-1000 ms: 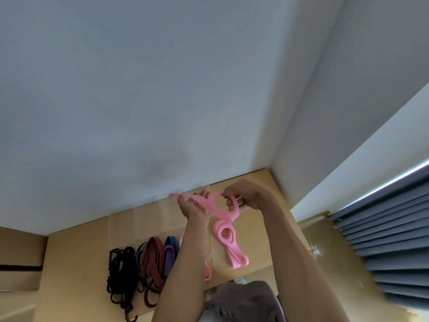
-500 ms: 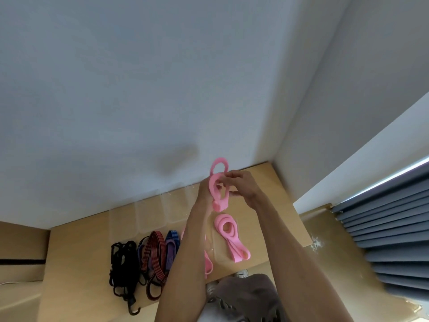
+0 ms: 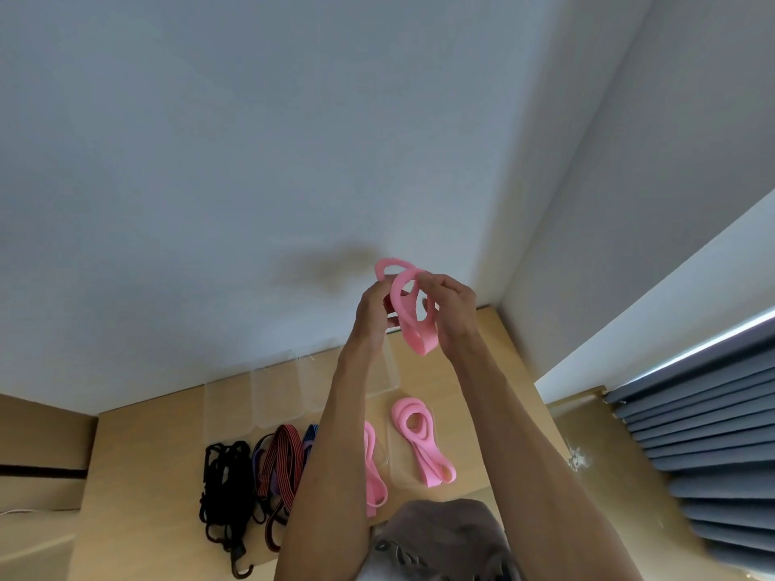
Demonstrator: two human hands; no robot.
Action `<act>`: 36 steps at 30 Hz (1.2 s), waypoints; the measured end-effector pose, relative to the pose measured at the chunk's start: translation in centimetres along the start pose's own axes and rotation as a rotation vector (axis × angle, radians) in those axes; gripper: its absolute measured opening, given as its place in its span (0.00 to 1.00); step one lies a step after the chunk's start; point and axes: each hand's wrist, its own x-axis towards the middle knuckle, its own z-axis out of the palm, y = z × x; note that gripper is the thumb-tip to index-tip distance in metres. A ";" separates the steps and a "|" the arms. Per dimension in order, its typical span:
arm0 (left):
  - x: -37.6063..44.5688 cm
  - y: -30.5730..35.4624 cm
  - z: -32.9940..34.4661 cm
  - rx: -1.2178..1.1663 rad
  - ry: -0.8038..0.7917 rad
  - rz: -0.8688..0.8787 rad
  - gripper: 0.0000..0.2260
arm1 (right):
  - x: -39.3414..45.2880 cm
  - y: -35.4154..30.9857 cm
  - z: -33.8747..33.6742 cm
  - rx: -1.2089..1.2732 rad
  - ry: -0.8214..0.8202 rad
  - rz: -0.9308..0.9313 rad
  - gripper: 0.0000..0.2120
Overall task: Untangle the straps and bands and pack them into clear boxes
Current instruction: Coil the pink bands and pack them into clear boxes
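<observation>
Right hand [image 3: 451, 316] and left hand [image 3: 373, 314] are closed on a looped pink band [image 3: 413, 325], held raised with its long axis near-vertical, above the clear boxes [image 3: 276, 396] lined up on the worktop [image 3: 138, 475] below.

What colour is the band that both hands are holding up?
Pink. The band shows plainly in the head view, between the left hand and right hand.
</observation>
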 end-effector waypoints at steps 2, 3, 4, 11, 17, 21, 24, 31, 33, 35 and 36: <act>-0.2 0.5 -0.2 -0.022 -0.051 0.028 0.12 | -0.2 0.0 0.1 0.064 -0.007 0.032 0.10; -0.3 0.8 -0.3 -0.025 -0.066 0.029 0.13 | -0.3 0.0 0.1 0.091 0.001 0.039 0.11; -0.4 1.0 -0.4 -0.017 -0.079 0.028 0.14 | -0.5 0.1 0.3 0.112 0.013 0.044 0.11; -1.6 0.8 -0.5 -0.014 -0.018 0.067 0.14 | -1.2 -0.1 0.4 0.063 -0.014 0.109 0.06; -2.1 1.2 -0.4 -0.037 0.045 0.057 0.16 | -1.4 -0.2 1.0 0.071 0.104 0.067 0.06; -1.9 1.4 -1.0 0.032 0.132 0.050 0.12 | -1.6 0.0 1.1 0.018 0.093 0.033 0.05; -2.1 1.3 -1.3 0.040 0.125 0.125 0.07 | -1.7 0.2 1.0 0.014 0.098 0.010 0.05; -2.3 1.5 -0.9 0.034 0.065 0.202 0.05 | -1.9 0.2 2.0 0.025 0.221 -0.040 0.05; -2.2 1.6 -1.0 0.036 0.080 0.200 0.06 | -1.8 0.0 1.9 0.020 0.223 -0.046 0.05; -2.2 1.6 -1.2 0.032 0.080 0.207 0.06 | -1.6 -0.2 1.8 -0.048 0.189 -0.082 0.04; -2.2 1.5 -1.2 0.032 0.070 0.211 0.06 | -1.5 -0.1 1.8 -0.079 0.175 -0.102 0.04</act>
